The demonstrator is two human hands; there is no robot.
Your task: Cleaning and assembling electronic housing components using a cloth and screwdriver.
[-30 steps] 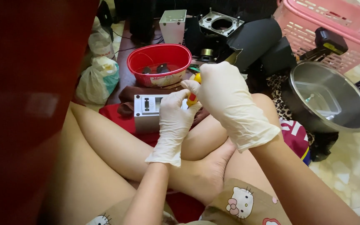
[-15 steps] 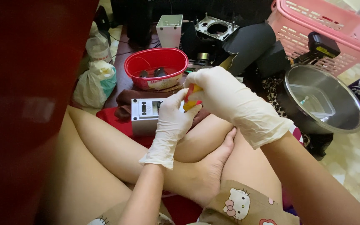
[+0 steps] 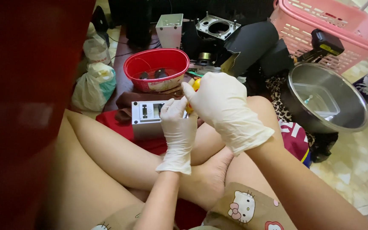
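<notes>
Both my hands wear white gloves and meet over my crossed legs. My left hand (image 3: 178,123) pinches the lower end of a small yellow and red object (image 3: 195,86). My right hand (image 3: 222,104) wraps around that same object from above and hides most of it. Just behind my left hand a grey box-shaped device (image 3: 146,116) with a small window lies on a red cloth (image 3: 111,121).
A red oval tub (image 3: 156,68) holding small dark parts stands beyond the device. A steel bowl (image 3: 326,100) with a clear container sits to the right, with a pink basket (image 3: 333,30) behind it. A tied plastic bag (image 3: 94,85) lies at left. A blurred red surface (image 3: 26,98) fills the left edge.
The view has shifted slightly, so things sit a little lower in the picture. Both hands stay closed on the yellow and red object, with small shifts of the fingers.
</notes>
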